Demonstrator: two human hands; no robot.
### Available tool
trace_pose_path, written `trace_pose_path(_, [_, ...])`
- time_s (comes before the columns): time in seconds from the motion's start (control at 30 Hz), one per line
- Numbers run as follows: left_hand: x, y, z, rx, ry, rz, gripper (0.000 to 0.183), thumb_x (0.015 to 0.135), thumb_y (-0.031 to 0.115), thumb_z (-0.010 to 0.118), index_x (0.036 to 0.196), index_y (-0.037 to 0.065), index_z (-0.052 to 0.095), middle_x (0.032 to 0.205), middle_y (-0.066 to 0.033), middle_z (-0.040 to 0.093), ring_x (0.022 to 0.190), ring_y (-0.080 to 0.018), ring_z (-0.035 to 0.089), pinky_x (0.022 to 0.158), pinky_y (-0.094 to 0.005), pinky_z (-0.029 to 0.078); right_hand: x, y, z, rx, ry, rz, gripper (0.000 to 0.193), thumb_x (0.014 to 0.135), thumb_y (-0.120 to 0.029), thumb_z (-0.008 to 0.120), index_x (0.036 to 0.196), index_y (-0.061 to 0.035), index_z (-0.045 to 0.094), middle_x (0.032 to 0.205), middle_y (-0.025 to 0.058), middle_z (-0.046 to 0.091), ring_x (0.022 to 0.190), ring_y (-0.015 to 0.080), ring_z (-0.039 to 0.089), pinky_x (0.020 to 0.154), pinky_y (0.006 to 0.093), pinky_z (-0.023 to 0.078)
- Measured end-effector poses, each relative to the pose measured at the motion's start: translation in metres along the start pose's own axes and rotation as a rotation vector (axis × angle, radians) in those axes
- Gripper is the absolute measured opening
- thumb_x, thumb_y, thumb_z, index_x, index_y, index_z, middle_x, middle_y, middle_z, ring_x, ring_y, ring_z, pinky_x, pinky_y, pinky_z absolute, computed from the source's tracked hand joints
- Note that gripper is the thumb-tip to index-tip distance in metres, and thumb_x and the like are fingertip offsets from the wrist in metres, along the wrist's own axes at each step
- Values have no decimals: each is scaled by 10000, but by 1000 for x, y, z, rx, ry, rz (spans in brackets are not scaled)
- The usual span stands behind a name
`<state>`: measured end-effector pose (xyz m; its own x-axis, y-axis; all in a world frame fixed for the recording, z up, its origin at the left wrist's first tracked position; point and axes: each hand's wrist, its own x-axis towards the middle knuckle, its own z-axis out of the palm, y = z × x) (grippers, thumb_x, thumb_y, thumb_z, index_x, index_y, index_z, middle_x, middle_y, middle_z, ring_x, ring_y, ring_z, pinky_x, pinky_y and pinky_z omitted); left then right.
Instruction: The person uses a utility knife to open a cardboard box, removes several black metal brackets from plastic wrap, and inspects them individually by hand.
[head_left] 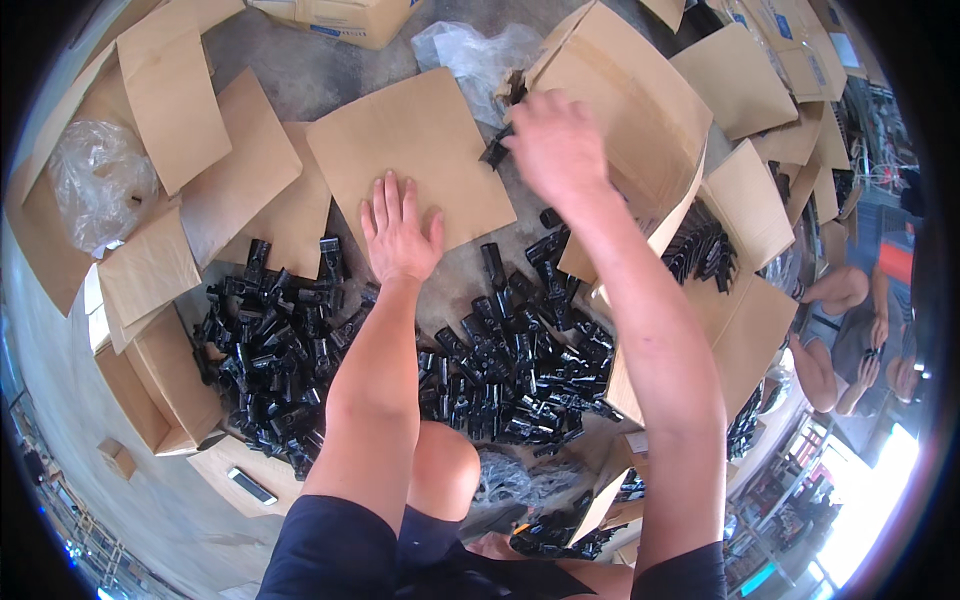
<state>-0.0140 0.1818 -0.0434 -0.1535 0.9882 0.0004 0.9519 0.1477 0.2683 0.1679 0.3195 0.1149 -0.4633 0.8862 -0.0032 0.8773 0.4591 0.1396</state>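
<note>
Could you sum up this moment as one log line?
Left hand: flat on cardboard sheet | Right hand: fingers at black part, grip unclear | Nearby: heaped black pieces, open carton, clear plastic, phone

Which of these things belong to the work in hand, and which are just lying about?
Part of the work, it seems:
flat cardboard sheet, under the left hand
black part, at the right hand
heaped black parts, nearby

Probably just lying about:
phone, lower left
clear plastic bag, far left
small brown block, left of the phone
</note>
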Motion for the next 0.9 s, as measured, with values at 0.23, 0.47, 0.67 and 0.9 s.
trace_pose_path(0.23, [0, -6, -6, -6, -34, -30, 695, 960, 478, 557, 1540, 113, 439, 1684, -129, 275, 1575, -304, 199, 1273, -529, 131, 43, -15, 20, -267, -296, 6, 338, 943, -199, 621, 1258, -87, 667, 1231, 88, 622, 1096, 303, 621, 809, 460, 532])
trace_pose_path(0.47, [-7, -6, -7, 18, -25, -6, 702, 954, 480, 561, 1538, 111, 437, 1680, -140, 284, 1574, -310, 204, 1269, -533, 138, 32, -12, 21, -343, -379, -65, 351, 946, -201, 623, 1260, -62, 696, 1231, 112, 620, 1131, 320, 621, 811, 458, 554])
trace_pose_path(0.67, [-13, -9, 28, 128, 52, 72, 681, 962, 490, 543, 1508, 92, 463, 1627, -176, 382, 1520, -369, 320, 1228, -560, 235, -25, 4, -16, 288, -40, -144, 269, 911, -292, 708, 1036, -54, 727, 1091, 132, 669, 993, 330, 686, 792, 444, 581])
trace_pose_path(0.9, [7, -9, 24, 106, 266, 154, 668, 966, 596, 521, 1462, 149, 532, 1562, -163, 467, 1462, -357, 406, 1170, -572, 317, -222, 55, -142, 613, -31, 274, 240, 899, -257, 747, 857, -29, 685, 837, 135, 663, 797, 334, 691, 693, 435, 556])
